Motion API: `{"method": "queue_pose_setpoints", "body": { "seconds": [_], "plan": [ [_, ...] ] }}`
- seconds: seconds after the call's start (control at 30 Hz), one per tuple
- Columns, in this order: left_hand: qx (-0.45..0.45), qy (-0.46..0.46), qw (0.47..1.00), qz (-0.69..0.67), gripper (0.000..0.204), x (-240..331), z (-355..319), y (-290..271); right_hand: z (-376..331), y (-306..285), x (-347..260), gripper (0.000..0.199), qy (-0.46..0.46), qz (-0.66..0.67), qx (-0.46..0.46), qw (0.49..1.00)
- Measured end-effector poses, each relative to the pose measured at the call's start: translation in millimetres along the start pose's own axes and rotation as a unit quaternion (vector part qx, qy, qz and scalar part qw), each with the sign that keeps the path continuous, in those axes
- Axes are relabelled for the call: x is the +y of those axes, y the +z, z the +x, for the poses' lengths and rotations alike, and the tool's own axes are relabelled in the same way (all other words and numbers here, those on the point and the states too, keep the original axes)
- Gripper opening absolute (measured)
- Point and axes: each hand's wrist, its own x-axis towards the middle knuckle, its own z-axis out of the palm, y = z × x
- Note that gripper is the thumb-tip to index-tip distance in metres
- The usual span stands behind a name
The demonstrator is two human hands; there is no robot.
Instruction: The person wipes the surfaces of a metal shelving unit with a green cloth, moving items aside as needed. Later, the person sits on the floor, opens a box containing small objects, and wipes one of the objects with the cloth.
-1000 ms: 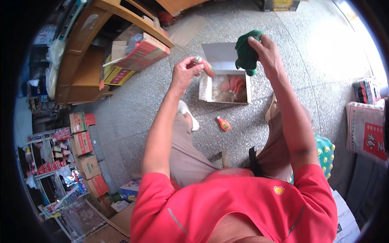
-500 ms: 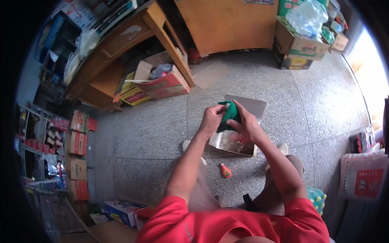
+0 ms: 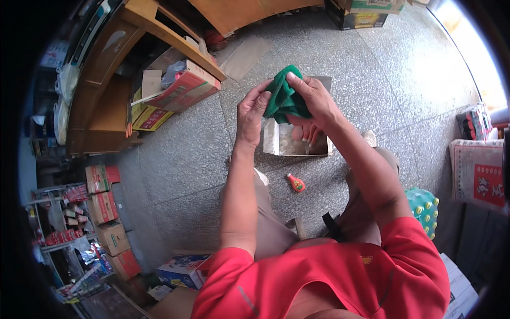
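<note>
A green cloth is stretched between my two hands, held up over an open cardboard box. My left hand pinches its left edge between thumb and fingers. On the cloth's right side my right hand grips it, the thumb on top. Below, the box stands on the floor between my feet, with its lid folded back behind the cloth. Inside lie several pinkish-orange items, partly hidden by my right hand; their kind I cannot tell. A small red bottle with a pale tip lies on the floor nearer to me.
A wooden desk stands at the left, with a red and white carton under its edge. Stacked cartons and a stocked shelf are at far left. Green-wrapped bottles and a white-red sack stand at right. Flat cardboard lies ahead.
The cloth has been opened out from a bunched shape and both hands have moved farther apart with it. The whole view has shifted, so the surroundings appear displaced.
</note>
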Motion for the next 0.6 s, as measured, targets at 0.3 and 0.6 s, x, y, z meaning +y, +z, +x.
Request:
{"method": "queue_pose_setpoints", "body": {
  "seconds": [0.3, 0.6],
  "plan": [
    [0.026, 0.002, 0.999, -0.027, 0.033, -6, -2, 1, 14, 0, 35, 0.041, -0.049, -0.014, -0.012, 0.999],
    [-0.065, 0.116, 0.949, 0.287, 0.052, -9, -7, 22, 2, -8, 19, 0.033, 0.013, 0.031, 0.035, 0.999]
  ]
}}
